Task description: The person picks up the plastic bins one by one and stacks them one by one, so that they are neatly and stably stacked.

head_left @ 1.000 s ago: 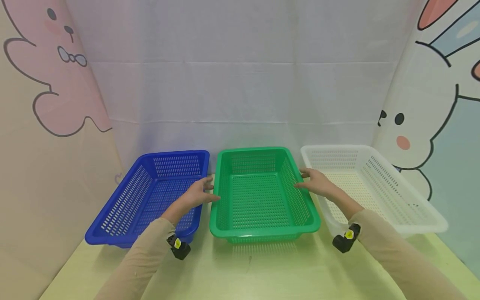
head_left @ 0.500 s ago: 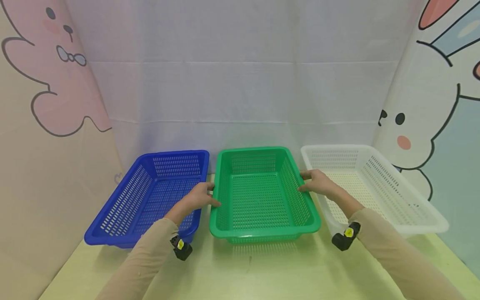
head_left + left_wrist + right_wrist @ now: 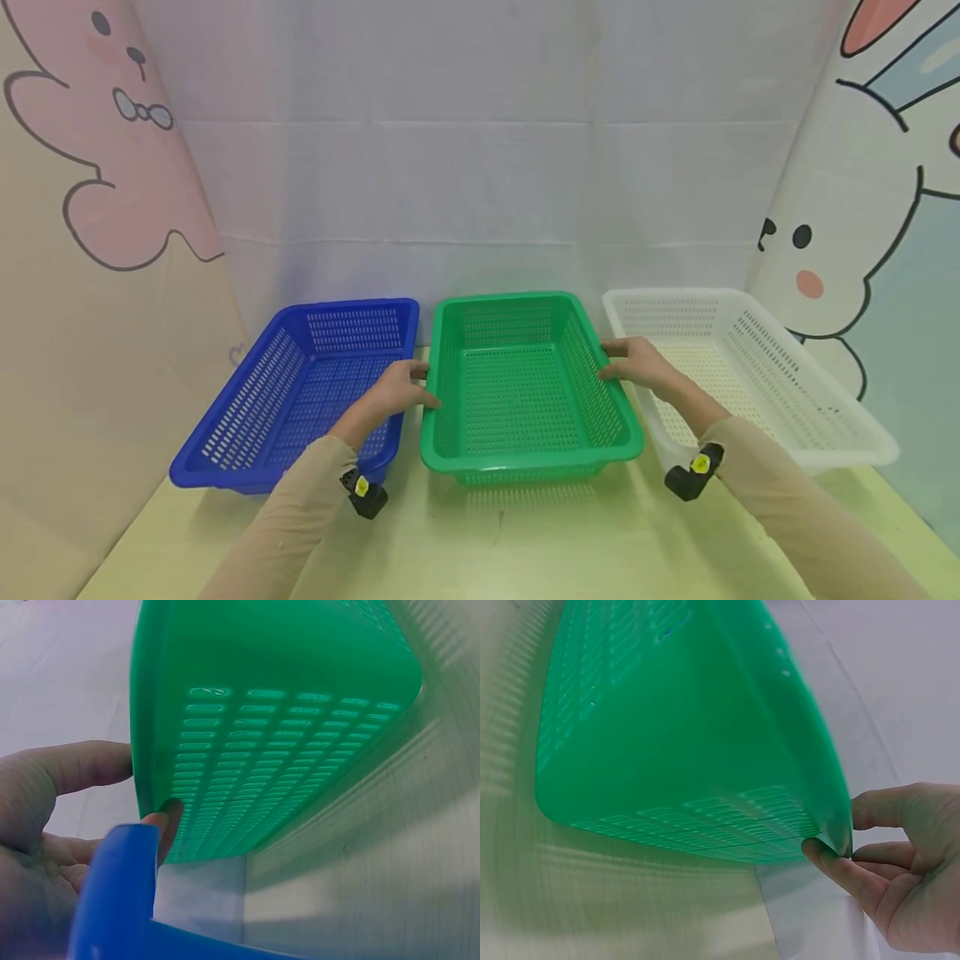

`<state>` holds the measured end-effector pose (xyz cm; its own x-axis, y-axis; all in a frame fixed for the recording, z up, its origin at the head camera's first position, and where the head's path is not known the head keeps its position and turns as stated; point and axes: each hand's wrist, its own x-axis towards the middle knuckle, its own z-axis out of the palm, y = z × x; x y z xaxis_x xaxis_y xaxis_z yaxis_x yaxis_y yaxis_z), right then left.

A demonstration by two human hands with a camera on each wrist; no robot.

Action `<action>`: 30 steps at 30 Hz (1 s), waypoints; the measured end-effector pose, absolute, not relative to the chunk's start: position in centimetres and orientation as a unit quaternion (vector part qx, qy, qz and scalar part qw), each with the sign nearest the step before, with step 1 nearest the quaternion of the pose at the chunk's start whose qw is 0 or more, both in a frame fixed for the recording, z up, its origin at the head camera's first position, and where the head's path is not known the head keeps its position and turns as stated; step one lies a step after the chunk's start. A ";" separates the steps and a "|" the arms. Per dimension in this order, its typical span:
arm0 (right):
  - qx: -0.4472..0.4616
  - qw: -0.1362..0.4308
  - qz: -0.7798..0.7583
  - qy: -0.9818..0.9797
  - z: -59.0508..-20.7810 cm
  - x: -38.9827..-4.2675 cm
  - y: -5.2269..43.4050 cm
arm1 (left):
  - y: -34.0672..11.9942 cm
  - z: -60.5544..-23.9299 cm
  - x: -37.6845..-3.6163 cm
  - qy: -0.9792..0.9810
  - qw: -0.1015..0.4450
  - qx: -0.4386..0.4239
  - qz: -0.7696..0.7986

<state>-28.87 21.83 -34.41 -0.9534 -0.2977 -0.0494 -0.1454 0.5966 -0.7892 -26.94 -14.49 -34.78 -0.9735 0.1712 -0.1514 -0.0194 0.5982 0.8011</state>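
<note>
A green plastic basket (image 3: pixel 517 404) with slotted sides stands in the middle of the table. My left hand (image 3: pixel 396 390) grips its left rim, thumb (image 3: pixel 94 765) on top and fingertips (image 3: pixel 171 825) curling underneath against the slotted wall. On the opposite side, my right hand (image 3: pixel 641 365) pinches the right rim the same way; its thumb (image 3: pixel 877 808) lies over the edge and a finger (image 3: pixel 847 874) reaches below. The left wrist view has the rim of a blue basket (image 3: pixel 120 900) crossing in front of the left fingers.
The blue basket (image 3: pixel 300 400) stands close on the left, under my left forearm. To the right, a white basket (image 3: pixel 840 417) sits partly beneath my right hand and forearm. Behind all three hangs a pale cloth (image 3: pixel 480 183). The light wooden tabletop (image 3: pixel 510 542) extends in front.
Both hands have shifted slightly and settled onto the green basket's rims, the left thumb dropping a little lower and the right hand drawing in to the edge. The baskets look almost unmoved.
</note>
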 end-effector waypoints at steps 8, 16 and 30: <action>-0.090 0.108 -0.465 0.874 -34.4 -28.9 22.1 | -14.8 -34.7 -26.8 0.874 0.115 0.038 0.470; -0.061 0.138 -0.511 0.846 -34.0 -28.7 22.7 | -15.2 -34.4 -26.7 0.854 0.129 0.039 0.502; 0.033 0.153 -0.688 0.709 -32.6 -27.4 21.5 | -16.2 -33.1 -26.7 0.841 0.111 0.035 0.529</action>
